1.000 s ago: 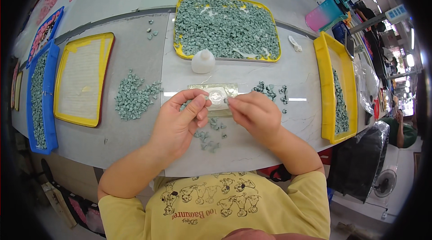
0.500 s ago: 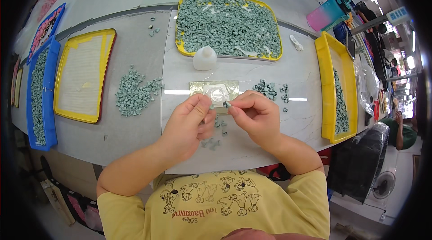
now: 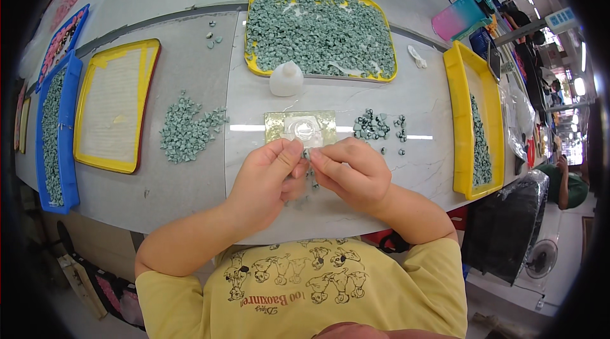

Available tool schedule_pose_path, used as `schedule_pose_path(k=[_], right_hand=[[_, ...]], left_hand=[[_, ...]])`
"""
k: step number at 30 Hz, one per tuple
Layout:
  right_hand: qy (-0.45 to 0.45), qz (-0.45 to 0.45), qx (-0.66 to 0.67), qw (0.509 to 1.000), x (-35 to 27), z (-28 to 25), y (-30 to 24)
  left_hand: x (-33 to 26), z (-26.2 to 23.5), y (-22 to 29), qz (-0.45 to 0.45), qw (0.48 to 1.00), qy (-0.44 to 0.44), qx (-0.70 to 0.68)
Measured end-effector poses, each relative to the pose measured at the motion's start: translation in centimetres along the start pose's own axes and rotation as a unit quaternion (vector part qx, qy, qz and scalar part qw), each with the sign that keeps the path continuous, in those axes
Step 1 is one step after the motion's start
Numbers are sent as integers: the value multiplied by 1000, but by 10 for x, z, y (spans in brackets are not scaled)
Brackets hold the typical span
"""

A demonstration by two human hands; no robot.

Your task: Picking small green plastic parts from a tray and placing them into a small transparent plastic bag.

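My left hand (image 3: 268,177) and my right hand (image 3: 356,172) meet fingertip to fingertip over the table, both closed in a pinch. Between them shows a small grey-green piece (image 3: 306,153), mostly covered by the fingers; how its parts fit cannot be made out. Just beyond the fingertips lies a flat yellowish plate (image 3: 274,124) with a round clear dish (image 3: 305,128) on it. A few loose green pieces lie under my hands. To the right sits a small group of green pieces with dark shiny parts (image 3: 370,126), and left of my hands spreads a heap of green pieces (image 3: 189,128).
A white squeeze bottle (image 3: 286,80) stands before a yellow-rimmed tray (image 3: 250,62) full of green pieces. At left are a paper-lined yellow tray (image 3: 114,107) and a blue bin (image 3: 68,142). A yellow bin (image 3: 467,148) and a pink-teal bottle (image 3: 456,18) stand at right.
My right hand has moved left, bringing its small dark-and-green piece against the green piece in my left fingertips. The view has shifted slightly.
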State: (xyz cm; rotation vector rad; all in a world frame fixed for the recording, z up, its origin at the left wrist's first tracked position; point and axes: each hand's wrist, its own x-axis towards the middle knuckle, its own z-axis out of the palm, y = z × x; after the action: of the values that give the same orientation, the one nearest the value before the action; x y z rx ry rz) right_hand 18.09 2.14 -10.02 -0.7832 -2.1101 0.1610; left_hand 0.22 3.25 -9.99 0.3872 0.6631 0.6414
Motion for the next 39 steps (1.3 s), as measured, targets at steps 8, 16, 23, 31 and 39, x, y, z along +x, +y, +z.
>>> schedule_pose_path(k=[8,16,23,31,39], right_hand=[[52,-72,-56,995,9,7,-5],[-10,63,85,994,18,-17,6],[-79,298,-110,945,7,-50,45],[-170,290,-176,925,0,-45,53],[-59,309,-33,949,9,-37,32]], left_hand=[[-7,6,-1,61,996,35,61],[-10,13,13,51,984,58,163],[-7,15,16,-3,958,38,285],[1,14,23,9,996,28,82],[6,10,18,40,997,28,66]])
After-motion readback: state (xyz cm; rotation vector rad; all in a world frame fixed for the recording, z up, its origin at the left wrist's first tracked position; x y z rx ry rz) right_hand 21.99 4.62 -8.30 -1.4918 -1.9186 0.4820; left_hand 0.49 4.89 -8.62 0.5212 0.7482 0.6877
